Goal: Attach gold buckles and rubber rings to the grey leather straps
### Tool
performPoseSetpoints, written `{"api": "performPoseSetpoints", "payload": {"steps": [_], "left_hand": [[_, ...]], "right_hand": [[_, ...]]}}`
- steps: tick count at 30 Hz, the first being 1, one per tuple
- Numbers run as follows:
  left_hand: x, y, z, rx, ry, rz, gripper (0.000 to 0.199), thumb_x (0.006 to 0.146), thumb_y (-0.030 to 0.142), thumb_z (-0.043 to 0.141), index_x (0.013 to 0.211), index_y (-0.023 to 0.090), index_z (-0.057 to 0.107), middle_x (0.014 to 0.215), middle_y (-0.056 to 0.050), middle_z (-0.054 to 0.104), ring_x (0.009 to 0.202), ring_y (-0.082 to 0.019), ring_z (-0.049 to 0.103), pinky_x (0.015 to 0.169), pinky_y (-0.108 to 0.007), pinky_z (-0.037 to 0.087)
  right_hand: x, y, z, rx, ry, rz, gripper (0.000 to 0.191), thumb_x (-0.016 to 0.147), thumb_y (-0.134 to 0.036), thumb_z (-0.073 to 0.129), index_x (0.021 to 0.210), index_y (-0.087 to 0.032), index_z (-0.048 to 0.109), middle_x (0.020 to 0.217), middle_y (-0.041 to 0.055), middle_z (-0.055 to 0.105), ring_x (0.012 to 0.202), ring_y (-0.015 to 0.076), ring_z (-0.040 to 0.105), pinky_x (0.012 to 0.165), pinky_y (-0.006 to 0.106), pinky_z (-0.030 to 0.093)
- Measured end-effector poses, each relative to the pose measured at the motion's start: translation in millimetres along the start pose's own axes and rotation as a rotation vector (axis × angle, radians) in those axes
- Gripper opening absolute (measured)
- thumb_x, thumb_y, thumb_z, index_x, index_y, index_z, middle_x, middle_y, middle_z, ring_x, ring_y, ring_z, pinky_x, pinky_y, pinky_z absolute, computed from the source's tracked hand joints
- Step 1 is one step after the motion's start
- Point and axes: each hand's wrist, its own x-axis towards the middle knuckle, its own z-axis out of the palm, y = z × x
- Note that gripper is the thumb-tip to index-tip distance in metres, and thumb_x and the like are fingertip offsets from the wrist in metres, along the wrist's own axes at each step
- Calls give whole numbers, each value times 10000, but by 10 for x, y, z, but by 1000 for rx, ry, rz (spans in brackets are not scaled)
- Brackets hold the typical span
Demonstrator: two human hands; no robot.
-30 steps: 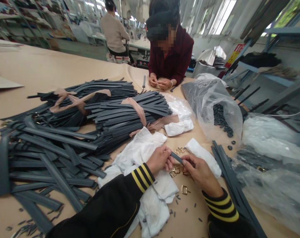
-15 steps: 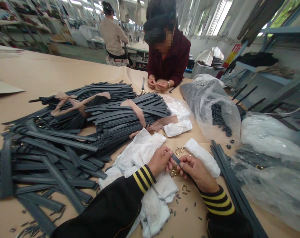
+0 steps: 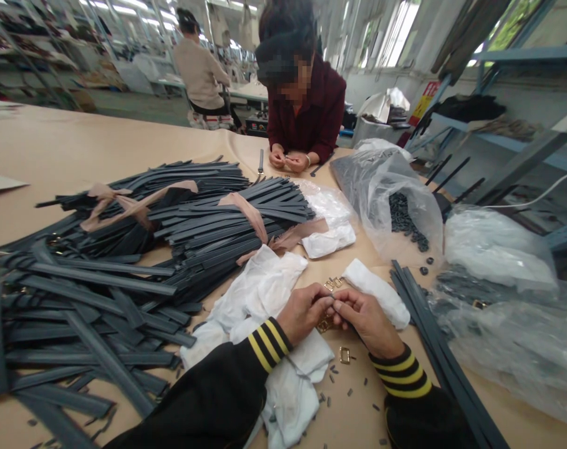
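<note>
My left hand (image 3: 305,313) and my right hand (image 3: 368,319) meet over the table, fingertips pinched together on a dark grey belt strap (image 3: 331,297). Only a sliver of the strap shows; the fingers cover the rest. Gold buckles (image 3: 333,284) lie just beyond my fingertips, and more (image 3: 325,323) show beneath my hands. A single gold buckle (image 3: 344,355) sits nearer to me. Under my left wrist spreads a crumpled white cloth (image 3: 269,280). A rolled white cloth (image 3: 377,293) lies beyond my right hand.
Tied bundles of grey straps (image 3: 236,212) and a loose strap pile (image 3: 91,312) fill the left. Long straps (image 3: 433,337) lie at right, beside plastic bags (image 3: 386,193). Small dark bits (image 3: 329,401) dot the table (image 3: 208,140). Across it leans a co-worker (image 3: 306,118), handling something small.
My hands have closed together, so the strap that showed between them is now mostly hidden. The whole view has shifted slightly, with things appearing further left.
</note>
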Motion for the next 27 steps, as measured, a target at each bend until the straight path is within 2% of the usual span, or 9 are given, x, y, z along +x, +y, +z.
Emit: {"api": "performPoseSetpoints", "payload": {"steps": [4, 9, 13, 16, 18, 20, 23, 25, 27], "left_hand": [[1, -19, 6, 27, 52, -9, 231, 817, 315, 403, 840, 169, 580, 702, -28, 617, 649, -132, 551, 599, -224, 405], [-2, -36, 68, 114, 162, 49, 108, 792, 242, 438, 804, 175, 521, 760, -38, 597, 679, -134, 537, 625, -236, 398], [0, -13, 69, 50, 149, 112, 100, 807, 221, 401, 757, 170, 471, 877, -60, 569, 774, -137, 526, 695, -256, 408], [25, -5, 36, -83, 290, 33, 74, 793, 217, 418, 823, 162, 458, 1081, -94, 487, 925, -155, 505, 719, -260, 429], [47, -14, 19, -127, 389, -37, 210, 760, 231, 477, 954, 157, 449, 1123, -107, 458, 956, -166, 498, 707, -261, 442], [67, -26, 11, -216, 299, -121, 299, 752, 292, 502, 1009, 147, 451, 995, -93, 534, 834, -157, 547, 635, -255, 457], [86, -31, 5, -414, 91, -238, 282, 756, 402, 487, 795, 125, 520, 637, -11, 562, 495, -92, 520, 457, -203, 416], [94, -27, 3, -499, 104, -270, 283, 724, 400, 534, 675, 123, 505, 537, 19, 533, 393, -58, 466, 396, -173, 379], [100, -23, 6, -557, 161, -298, 258, 698, 367, 575, 663, 123, 499, 519, 22, 541, 387, -58, 488, 386, -158, 387]], "right_hand": [[-11, -36, 30, -16, 1, 9, 257, 722, -360, 588, 829, -127, 565, 694, 20, 621, 497, 66, 520, 444, 178, 407], [5, -48, 86, -64, 55, -12, 264, 710, -388, 585, 789, -137, 565, 588, -12, 583, 445, 67, 495, 423, 188, 406], [18, -9, 46, -4, 92, -6, 273, 704, -385, 599, 802, -133, 561, 543, -23, 570, 438, 67, 494, 419, 180, 396], [17, 21, -14, 80, 150, 7, 275, 709, -378, 605, 817, -129, 558, 592, 2, 614, 436, 63, 490, 418, 181, 391], [11, 26, -30, 118, 146, -1, 281, 712, -382, 605, 828, -129, 565, 679, 31, 645, 461, 67, 509, 432, 188, 400], [3, 20, -19, 129, 105, -9, 287, 712, -381, 608, 848, -130, 576, 689, 32, 648, 503, 81, 541, 466, 196, 421], [-5, 12, 11, 129, 33, 17, 303, 704, -377, 618, 878, -130, 590, 630, 13, 630, 548, 105, 578, 516, 213, 454], [-6, 15, 12, 137, -15, 55, 316, 707, -374, 616, 909, -133, 592, 683, 26, 645, 585, 117, 599, 539, 222, 471], [-10, 13, -11, 155, -60, 98, 325, 727, -372, 595, 953, -138, 587, 791, 52, 664, 621, 119, 615, 555, 222, 481]]}}
